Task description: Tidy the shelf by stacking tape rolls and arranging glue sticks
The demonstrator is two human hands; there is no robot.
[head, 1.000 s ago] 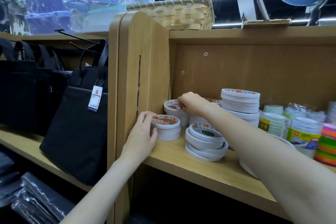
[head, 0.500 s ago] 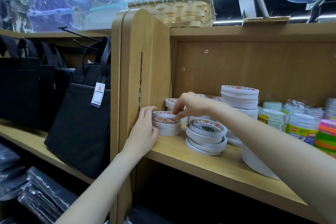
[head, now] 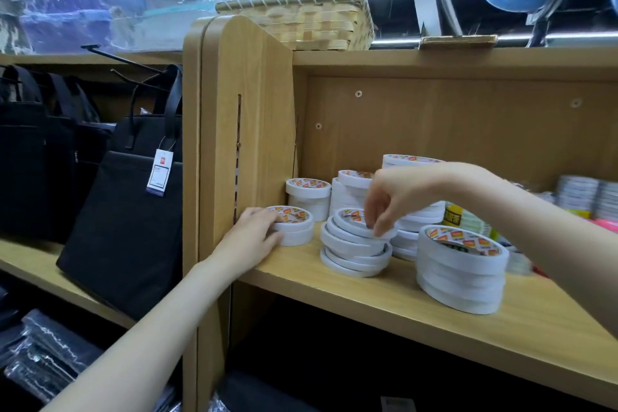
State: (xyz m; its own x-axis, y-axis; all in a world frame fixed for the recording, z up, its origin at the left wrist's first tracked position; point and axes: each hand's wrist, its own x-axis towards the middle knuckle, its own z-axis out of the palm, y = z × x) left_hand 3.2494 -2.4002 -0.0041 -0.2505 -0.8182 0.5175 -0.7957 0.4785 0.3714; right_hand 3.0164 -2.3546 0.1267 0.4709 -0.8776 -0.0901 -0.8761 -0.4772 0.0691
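Note:
White tape rolls stand in several piles on the wooden shelf [head: 384, 301]. My left hand [head: 254, 234] grips a low stack of two rolls [head: 296, 227] at the shelf's left end, beside the side panel. My right hand [head: 394, 201] pinches a thin roll [head: 354, 221] that lies tilted on top of a leaning pile of thin rolls [head: 354, 254]. Behind stand two more stacks [head: 307, 197] and a taller one [head: 411, 160], partly hidden by my right hand. A wide stack [head: 461, 271] stands at the front right. No glue sticks can be made out.
The upright side panel [head: 240, 130] bounds the shelf on the left. Packaged tape and coloured rolls [head: 578, 197] fill the right rear. Black bags [head: 127, 217] hang on the neighbouring shelf to the left. A woven basket [head: 301, 20] sits on top.
My right hand moved from the rear-left stack to the leaning middle pile, carrying a thin roll onto its top. My left hand stays on the left stack, which gained a roll.

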